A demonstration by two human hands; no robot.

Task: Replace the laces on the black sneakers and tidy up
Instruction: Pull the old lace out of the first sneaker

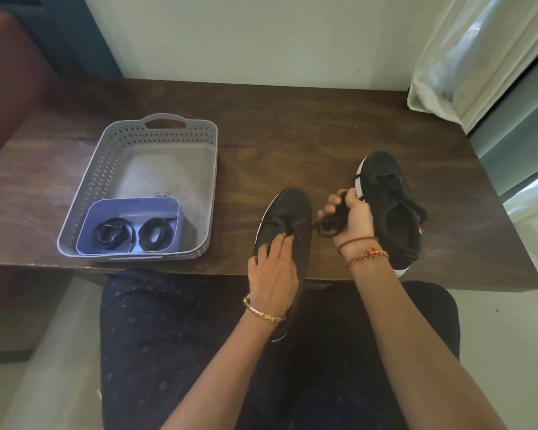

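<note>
— Two black sneakers: the near sneaker [288, 212] tilts over the table [292, 125] edge, the far sneaker [392, 209] lies on the table, just right of it.

— And the laces?

— Two coiled black lace bundles [134, 232] sit in one blue tub [106, 209] inside one grey basket [156, 131]. One old lace [333, 223] runs from the near sneaker's eyelets into the right hand [356, 218], which clutches it bunched up.

— The left hand [272, 271]?

— Fingers bent, pressing down on the near sneaker's tongue area. Its heel is hidden behind that wrist; the far sneaker's lace is hard to trace against the black.
</note>
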